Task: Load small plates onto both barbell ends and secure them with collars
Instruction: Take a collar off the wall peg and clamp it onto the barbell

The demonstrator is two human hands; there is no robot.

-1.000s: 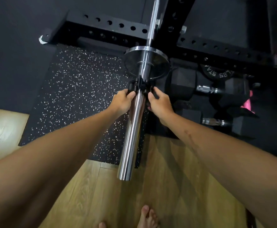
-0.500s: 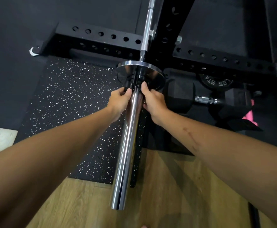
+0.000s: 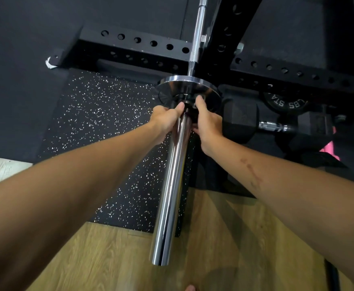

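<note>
Both our hands grip the black collar (image 3: 189,109) on the chrome bar (image 3: 171,185), left hand (image 3: 165,119) and right hand (image 3: 206,124) on either side, pressing it up against the small shiny plate (image 3: 171,85). The bar looks slick and stiff, so we judge the collar's two sides the best hold.

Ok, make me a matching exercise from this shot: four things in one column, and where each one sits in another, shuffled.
Things:
1. small plate
2. collar
3. dumbbell
4. barbell sleeve

Places:
A. on the floor, right of the bar
B. between both hands, against the plate
C. sticking out toward the camera, bare
D. far up the sleeve, near the rack

Pairs: 1-D, 2-B, 3-A, 4-C
</note>
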